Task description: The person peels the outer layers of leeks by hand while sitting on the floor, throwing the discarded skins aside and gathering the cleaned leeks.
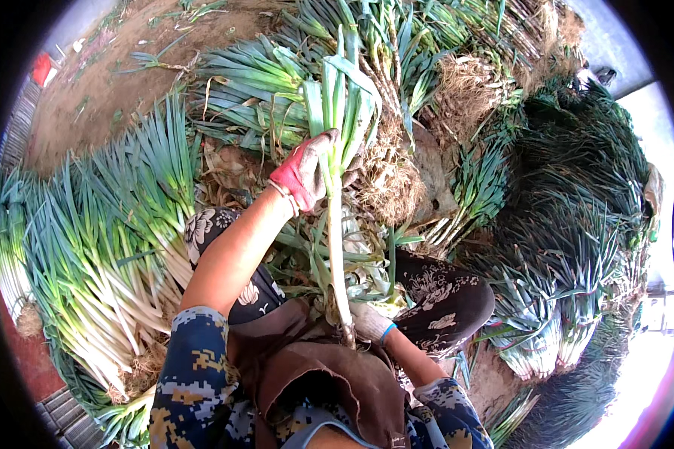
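Note:
A single leek stands nearly upright in front of my body, green leaves at the top and a long white stalk below. My left hand, in a red and grey work glove, grips it where the leaves spread out. Low by the root end, my right hand wears a pale knitted glove with a blue cuff. It lies right against the stalk, and its fingertips are hidden. A brown apron covers my lap beneath the roots. Loose stripped leaves are heaped between my knees.
Leeks with clean white stalks lie piled on the left. Ahead are untrimmed leeks and a shaggy root clump. Tied leek bundles stand at right beside a large dark-green heap. Bare soil shows at upper left.

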Action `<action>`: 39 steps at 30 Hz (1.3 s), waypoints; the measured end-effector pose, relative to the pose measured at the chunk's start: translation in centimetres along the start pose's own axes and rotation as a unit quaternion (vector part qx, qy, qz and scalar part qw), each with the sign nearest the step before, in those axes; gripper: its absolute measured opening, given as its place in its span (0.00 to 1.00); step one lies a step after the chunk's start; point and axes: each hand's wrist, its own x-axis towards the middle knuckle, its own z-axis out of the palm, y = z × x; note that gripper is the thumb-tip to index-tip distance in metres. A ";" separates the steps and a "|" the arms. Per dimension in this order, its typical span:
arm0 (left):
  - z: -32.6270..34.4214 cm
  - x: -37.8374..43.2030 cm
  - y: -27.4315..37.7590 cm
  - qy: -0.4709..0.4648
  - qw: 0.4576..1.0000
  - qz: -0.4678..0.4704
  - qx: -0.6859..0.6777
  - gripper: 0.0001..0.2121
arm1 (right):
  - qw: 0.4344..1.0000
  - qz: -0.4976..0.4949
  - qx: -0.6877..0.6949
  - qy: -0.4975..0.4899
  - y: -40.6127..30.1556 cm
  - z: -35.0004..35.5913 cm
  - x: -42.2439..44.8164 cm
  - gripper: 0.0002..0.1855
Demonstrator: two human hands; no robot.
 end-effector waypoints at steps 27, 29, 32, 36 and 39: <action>-1.0 1.0 1.8 0.008 0.998 -0.020 -0.057 0.20 | 0.906 -0.026 0.406 0.113 -10.7 -10.7 12.5 0.27; -1.0 1.6 2.8 0.026 0.997 -0.021 -0.073 0.17 | 0.904 -0.033 0.407 0.125 -10.6 -9.2 11.7 0.27; -2.1 1.1 6.0 0.034 0.993 0.034 -0.110 0.15 | 0.943 -0.050 0.299 0.139 -8.8 -6.1 7.7 0.22; -1.4 -0.1 10.3 0.091 0.986 0.133 -0.050 0.14 | 0.970 -0.023 0.207 0.127 -8.7 -5.8 0.4 0.23; -2.1 -0.7 12.9 0.113 0.978 0.174 -0.038 0.13 | 0.974 0.058 0.204 0.084 -9.9 -5.9 -1.9 0.23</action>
